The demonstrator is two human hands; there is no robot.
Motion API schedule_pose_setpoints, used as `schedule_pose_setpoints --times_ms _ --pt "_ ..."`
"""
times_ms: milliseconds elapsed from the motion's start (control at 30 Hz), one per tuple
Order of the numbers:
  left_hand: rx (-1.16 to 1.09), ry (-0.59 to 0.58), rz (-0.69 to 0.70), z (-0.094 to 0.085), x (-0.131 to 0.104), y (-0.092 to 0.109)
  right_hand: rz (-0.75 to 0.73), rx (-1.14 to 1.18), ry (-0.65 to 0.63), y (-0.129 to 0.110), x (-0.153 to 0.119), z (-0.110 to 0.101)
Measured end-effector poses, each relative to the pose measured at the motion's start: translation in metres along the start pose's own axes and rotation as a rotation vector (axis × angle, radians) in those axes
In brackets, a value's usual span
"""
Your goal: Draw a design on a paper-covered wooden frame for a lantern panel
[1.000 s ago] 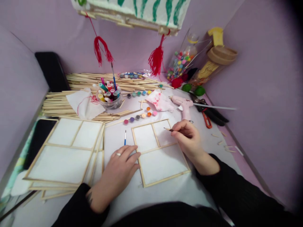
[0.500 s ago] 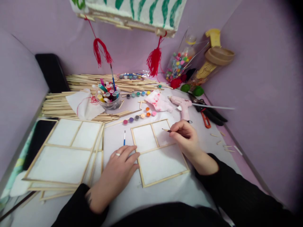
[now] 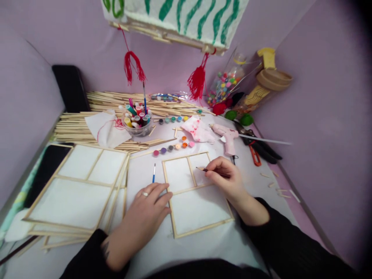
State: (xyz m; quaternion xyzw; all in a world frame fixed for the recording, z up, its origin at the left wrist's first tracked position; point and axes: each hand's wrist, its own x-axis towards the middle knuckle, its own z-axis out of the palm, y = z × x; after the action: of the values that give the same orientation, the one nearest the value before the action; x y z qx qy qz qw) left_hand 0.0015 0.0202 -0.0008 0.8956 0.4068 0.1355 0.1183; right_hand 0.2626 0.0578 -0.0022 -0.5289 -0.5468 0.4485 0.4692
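A white panel [image 3: 200, 209] framed in thin wooden sticks, with a divided upper half, lies on the table in front of me. My left hand [image 3: 151, 209] rests palm down with fingers stretched out, its fingertips at the panel's left edge. Between thumb and fingers of my right hand [image 3: 228, 180] is a dark pencil [image 3: 202, 169], its tip over the upper right section; whether it touches the surface I cannot tell. A blue thin paintbrush [image 3: 154, 174] lies just beyond my left hand, partly hidden by it.
Similar framed panels [image 3: 69, 201] are stacked at left. Beyond lie wooden sticks [image 3: 75, 126], a tub of markers [image 3: 138, 124], paint pots [image 3: 170, 148] and a stained cloth [image 3: 197, 130]. At right are a pink glue gun [image 3: 228, 137] and black pliers [image 3: 261, 147]. A tasselled lantern [image 3: 174, 23] hangs above.
The camera view has shifted slightly, so the whole scene sits a little differently. The pencil tip has moved slightly left and toward me over the panel. My left hand stays at the panel's edge.
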Motion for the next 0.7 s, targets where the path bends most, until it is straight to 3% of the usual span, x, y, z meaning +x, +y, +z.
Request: schedule_pose_setpoints --times_ms 367,533,700 --pt "0.014 0.009 0.005 -0.001 0.000 0.002 -0.016 0.003 -0.040 0.002 0.003 -0.003" --pt "0.012 0.029 0.000 0.001 -0.001 0.005 0.006 -0.030 -0.016 -0.025 0.006 -0.008" --pt "-0.020 0.040 0.005 0.003 -0.002 0.005 0.067 -0.180 -0.128 -0.042 0.001 0.023"
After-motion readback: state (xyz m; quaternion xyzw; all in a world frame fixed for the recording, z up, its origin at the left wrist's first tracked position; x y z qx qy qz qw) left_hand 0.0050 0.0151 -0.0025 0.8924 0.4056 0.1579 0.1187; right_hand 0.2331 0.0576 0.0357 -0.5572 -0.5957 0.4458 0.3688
